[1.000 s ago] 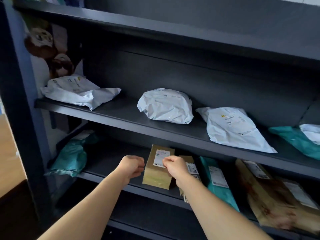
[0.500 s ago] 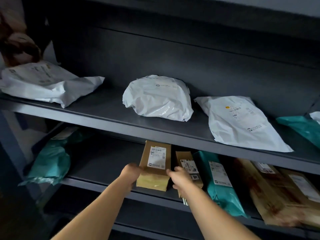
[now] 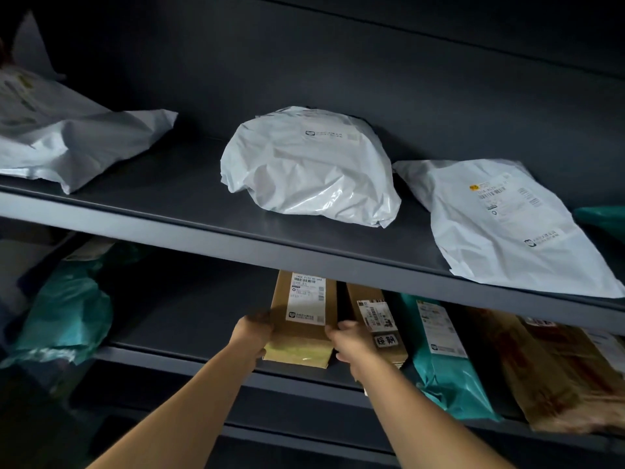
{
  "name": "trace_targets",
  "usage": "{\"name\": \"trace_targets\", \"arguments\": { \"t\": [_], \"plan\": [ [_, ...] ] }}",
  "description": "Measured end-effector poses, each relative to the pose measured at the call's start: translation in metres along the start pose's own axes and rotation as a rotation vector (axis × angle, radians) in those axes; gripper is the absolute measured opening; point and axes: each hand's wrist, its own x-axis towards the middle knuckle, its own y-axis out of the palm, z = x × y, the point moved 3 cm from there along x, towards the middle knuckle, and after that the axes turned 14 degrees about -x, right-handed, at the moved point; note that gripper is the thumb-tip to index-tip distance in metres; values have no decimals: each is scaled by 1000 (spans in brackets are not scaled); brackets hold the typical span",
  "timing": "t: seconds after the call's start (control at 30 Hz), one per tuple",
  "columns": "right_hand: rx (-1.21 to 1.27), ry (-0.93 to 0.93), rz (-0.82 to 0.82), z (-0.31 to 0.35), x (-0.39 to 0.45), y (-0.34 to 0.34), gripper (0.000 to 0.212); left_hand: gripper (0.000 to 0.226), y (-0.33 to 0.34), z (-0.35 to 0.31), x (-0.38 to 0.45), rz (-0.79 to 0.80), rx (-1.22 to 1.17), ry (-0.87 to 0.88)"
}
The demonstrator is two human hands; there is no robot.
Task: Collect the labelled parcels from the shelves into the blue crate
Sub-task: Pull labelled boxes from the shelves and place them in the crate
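L hand (image 3: 253, 336) & R hand (image 3: 351, 341) gripping labelled brown box (image 3: 302, 319), lower shelf (image 3: 189, 355)

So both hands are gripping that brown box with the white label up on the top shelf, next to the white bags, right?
Not quite. Both hands, left and right, do grip the brown box with the white label, but it stands on the lower shelf, beside another brown box. The white bags lie on the shelf above. The head view shows this.

Three white bags (image 3: 311, 167) on the upper shelf (image 3: 203, 211), two boxes (image 3: 302, 319), three teal bags (image 3: 449, 360), one brown parcel (image 3: 554, 377), two hands (image 3: 252, 333).
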Motion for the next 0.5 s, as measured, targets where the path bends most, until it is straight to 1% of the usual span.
{"name": "trace_targets", "arguments": {
  "t": [0.07, 0.17, 0.3, 0.4, 0.5],
  "plan": [
    [-1, 16, -14, -3, 4, 0, 45, 33, -2, 2, -2, -10, -19, 33],
    [60, 41, -50, -10, 6, 4, 43, 30, -2, 8, -6, -17, -81, 70],
    [133, 51, -80, -17, 7, 10, 33, 29, -3, 13, -3, -108, -78, 138],
    [170, 32, -90, -21, 5, 11, 25, 27, -5, 18, 0, -119, -109, 161],
    [184, -17, -119, -25, 1, 12, 25, 25, -9, 23, 2, -113, -160, 190]
  ]
}}
